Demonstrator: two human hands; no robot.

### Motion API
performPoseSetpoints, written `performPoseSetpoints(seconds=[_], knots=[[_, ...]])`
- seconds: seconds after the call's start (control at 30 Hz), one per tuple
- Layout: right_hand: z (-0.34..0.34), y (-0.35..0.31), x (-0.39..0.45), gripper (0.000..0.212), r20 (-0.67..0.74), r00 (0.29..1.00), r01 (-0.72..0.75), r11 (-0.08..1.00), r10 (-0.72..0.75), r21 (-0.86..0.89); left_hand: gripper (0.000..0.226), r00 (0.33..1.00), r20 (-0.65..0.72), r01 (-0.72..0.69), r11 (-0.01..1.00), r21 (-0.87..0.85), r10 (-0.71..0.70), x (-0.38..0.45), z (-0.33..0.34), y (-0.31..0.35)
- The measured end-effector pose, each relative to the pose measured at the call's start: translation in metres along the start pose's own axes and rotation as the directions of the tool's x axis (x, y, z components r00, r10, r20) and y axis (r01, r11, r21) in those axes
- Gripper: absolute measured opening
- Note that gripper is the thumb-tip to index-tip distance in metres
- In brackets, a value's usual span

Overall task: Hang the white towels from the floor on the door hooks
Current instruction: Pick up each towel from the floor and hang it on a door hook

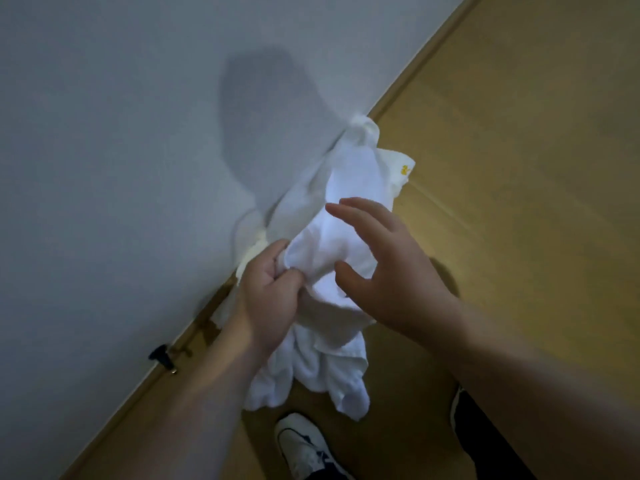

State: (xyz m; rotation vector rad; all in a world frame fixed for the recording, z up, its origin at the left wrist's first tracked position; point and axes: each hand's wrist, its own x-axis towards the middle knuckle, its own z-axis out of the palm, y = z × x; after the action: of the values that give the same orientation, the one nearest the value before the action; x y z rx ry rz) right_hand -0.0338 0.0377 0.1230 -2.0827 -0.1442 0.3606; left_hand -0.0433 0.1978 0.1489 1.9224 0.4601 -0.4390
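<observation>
A bunched white towel (322, 251) hangs in front of me, its lower folds dangling toward the floor. My left hand (268, 292) is closed around a fold at the towel's left side. My right hand (384, 268) hovers over the towel's right side with fingers spread, at most lightly touching the cloth. More white cloth with a small yellow mark (403, 169) lies beyond, against the foot of the white surface; whether it is a second towel I cannot tell. No hooks are visible.
A white wall or door surface (121, 150) fills the left half, meeting the wooden floor (519, 168) along a wooden trim. A small black doorstop (161, 353) sticks out low on the left. My white shoe (304, 445) and dark trouser leg (485, 441) are below.
</observation>
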Motion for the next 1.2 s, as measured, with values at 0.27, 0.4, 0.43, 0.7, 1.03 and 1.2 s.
performPoseSetpoints(seconds=[0.27, 0.4, 0.43, 0.7, 1.03, 1.2], knots=[[-0.098, -0.221, -0.03, 0.059, 0.523, 0.85, 0.003, 0.994, -0.063, 0.113, 0.019, 0.993, -0.026, -0.106, 0.984, 0.14, 0.111, -0.173, -0.121, 0.195], [-0.123, -0.304, -0.058, 0.059, 0.711, 0.681, 0.045, 0.979, -0.175, 0.198, 0.031, 0.973, -0.116, -0.174, 0.961, 0.215, 0.202, -0.287, -0.178, 0.264], [-0.127, -0.326, -0.068, 0.053, 0.743, 0.633, 0.074, 0.972, -0.217, 0.222, 0.031, 0.965, -0.166, -0.169, 0.964, 0.206, 0.205, -0.318, -0.19, 0.275], [-0.097, -0.521, -0.194, 0.042, 0.841, 0.216, 0.372, 0.838, -0.497, 0.4, 0.019, 0.791, -0.578, -0.106, 0.975, 0.195, 0.201, -0.565, -0.254, 0.316], [0.031, -0.658, -0.449, 0.021, 0.842, -0.213, 0.447, 0.716, -0.496, 0.535, 0.029, 0.438, -0.893, -0.053, 0.988, -0.145, -0.108, -0.873, -0.257, 0.211], [0.084, -0.722, -0.58, 0.024, 0.724, -0.327, 0.436, 0.583, -0.607, 0.685, 0.021, 0.2, -0.951, 0.178, 0.963, -0.203, -0.238, -0.981, -0.265, 0.159]])
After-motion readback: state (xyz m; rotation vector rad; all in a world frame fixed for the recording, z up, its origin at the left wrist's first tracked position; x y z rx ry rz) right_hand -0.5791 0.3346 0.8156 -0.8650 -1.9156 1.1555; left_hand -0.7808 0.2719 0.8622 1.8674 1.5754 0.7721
